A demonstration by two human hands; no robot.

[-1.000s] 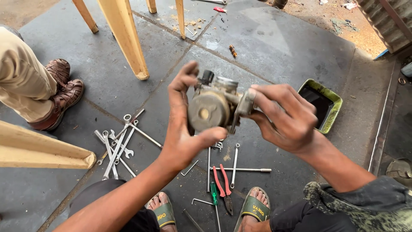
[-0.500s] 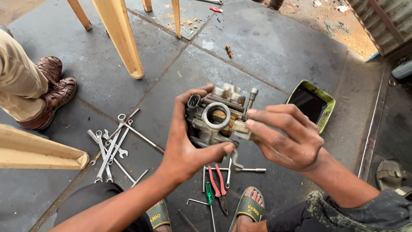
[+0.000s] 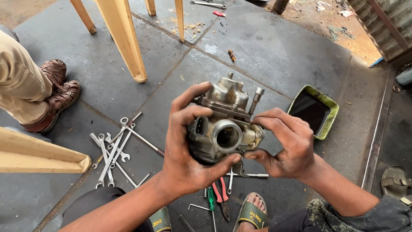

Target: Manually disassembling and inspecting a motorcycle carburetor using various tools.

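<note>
- Above the scattered spanners (image 3: 112, 148) on the grey floor, a metal carburettor (image 3: 225, 122) is held up by both hands; it was tilted differently half a second ago.
- Its round bore is now turned towards the camera, so the part is evidently being inspected.
- It is clasped from the side by the left hand (image 3: 186, 146).
- Its right edge is pinched by the right hand (image 3: 285, 144).
- Right of the carburettor, a green tray (image 3: 330, 114) is seen.

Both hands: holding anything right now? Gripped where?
Yes, a metal carburetor. The left hand wraps its left side and underside, thumb beneath the round bore. The right hand pinches its right side with fingertips and thumb.
</note>
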